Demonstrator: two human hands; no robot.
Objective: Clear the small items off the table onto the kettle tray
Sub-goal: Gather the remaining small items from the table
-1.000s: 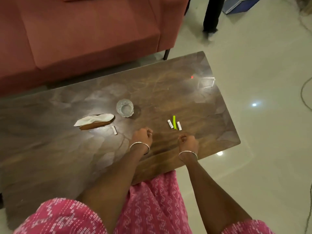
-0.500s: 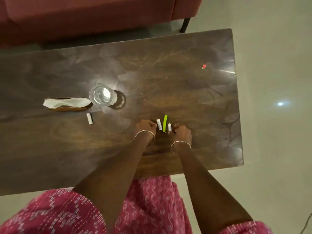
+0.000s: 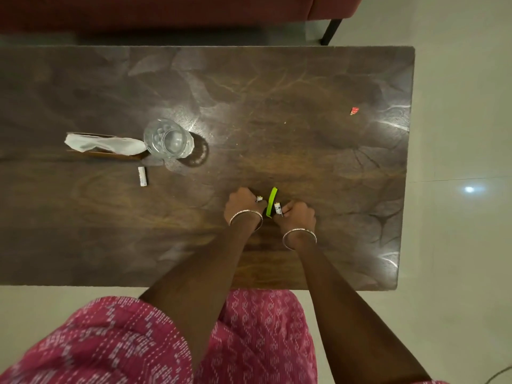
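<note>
Left hand [image 3: 243, 202] fingers gripping white cylinder [image 3: 259, 198] left of green stick [image 3: 271, 202], right hand [image 3: 297, 214] fingers pinching second white cylinder [image 3: 278, 209] just right of it, print unreadable

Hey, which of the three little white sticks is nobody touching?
The lone white stick by the glass. Beside the green stick, the left hand pinches a second white stick, the right hand a third white stick.
</note>
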